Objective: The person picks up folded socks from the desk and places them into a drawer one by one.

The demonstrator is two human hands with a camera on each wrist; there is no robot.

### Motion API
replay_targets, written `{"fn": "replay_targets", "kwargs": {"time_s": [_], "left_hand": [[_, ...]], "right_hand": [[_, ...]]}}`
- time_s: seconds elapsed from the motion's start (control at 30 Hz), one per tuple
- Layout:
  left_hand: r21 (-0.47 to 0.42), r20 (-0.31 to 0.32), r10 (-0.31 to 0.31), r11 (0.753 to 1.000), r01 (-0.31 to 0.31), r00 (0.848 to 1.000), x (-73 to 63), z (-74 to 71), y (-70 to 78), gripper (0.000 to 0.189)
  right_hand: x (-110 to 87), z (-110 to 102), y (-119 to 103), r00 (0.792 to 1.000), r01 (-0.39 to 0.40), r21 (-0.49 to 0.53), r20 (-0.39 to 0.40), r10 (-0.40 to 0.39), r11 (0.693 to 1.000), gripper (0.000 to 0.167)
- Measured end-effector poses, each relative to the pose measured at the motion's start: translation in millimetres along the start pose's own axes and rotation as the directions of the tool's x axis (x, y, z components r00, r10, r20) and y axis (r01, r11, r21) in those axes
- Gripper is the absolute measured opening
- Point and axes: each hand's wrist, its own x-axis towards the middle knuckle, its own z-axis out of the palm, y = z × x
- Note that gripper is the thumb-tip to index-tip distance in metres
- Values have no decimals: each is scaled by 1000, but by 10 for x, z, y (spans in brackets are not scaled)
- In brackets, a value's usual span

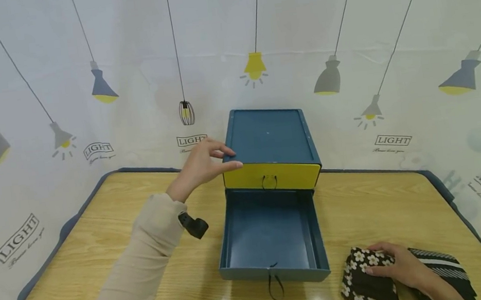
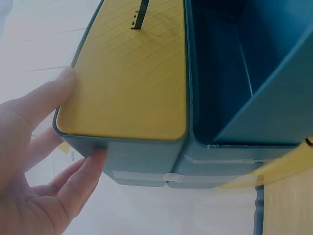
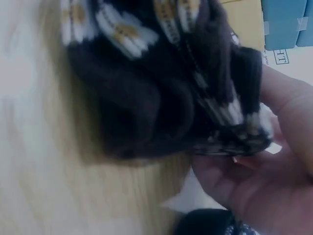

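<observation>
A two-drawer organizer (image 1: pixel 270 134) in dark blue stands at the back of the table. Its yellow upper drawer front (image 1: pixel 287 175) is closed, while the blue lower drawer (image 1: pixel 267 235) is pulled out and bare inside. My left hand (image 1: pixel 203 163) touches the upper left front corner of the organizer; in the left wrist view, its extended thumb and fingers (image 2: pixel 97 161) rest against the casing's edge and side. At the right, my right hand (image 1: pixel 400 265) grips a folded black cloth with white flowers (image 1: pixel 371 285), thumb on top and fingers around its far edge.
A black folded cloth with grey and white stripes (image 1: pixel 448 270) lies beside my right hand. A black loop pull (image 1: pixel 276 285) hangs from the lower drawer's front. The wooden table (image 1: pixel 184 288) meets a lamp-printed white curtain (image 1: pixel 139 107) behind.
</observation>
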Motion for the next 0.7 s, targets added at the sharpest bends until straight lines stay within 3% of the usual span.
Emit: {"fn": "replay_targets", "kwargs": {"time_s": [0.23, 0.43, 0.57, 0.7], "left_hand": [[7, -3, 0, 1000, 0, 1000, 0, 1, 4, 34], [8, -6, 11, 1000, -11, 1000, -3, 1, -2, 33], [3, -7, 10, 1000, -10, 1000, -7, 2, -8, 33], [-2, -6, 6, 1000, -6, 1000, -3, 2, -1, 34]], "right_hand": [[-47, 19, -40, 999, -46, 124, -11, 47, 991, 61], [-130, -42, -141, 996, -76, 271, -16, 83, 960, 63], [-184, -100, -281, 995, -35, 335, -75, 63, 942, 60], [-245, -196, -471, 991, 57, 376, -133, -7, 925, 53]]}}
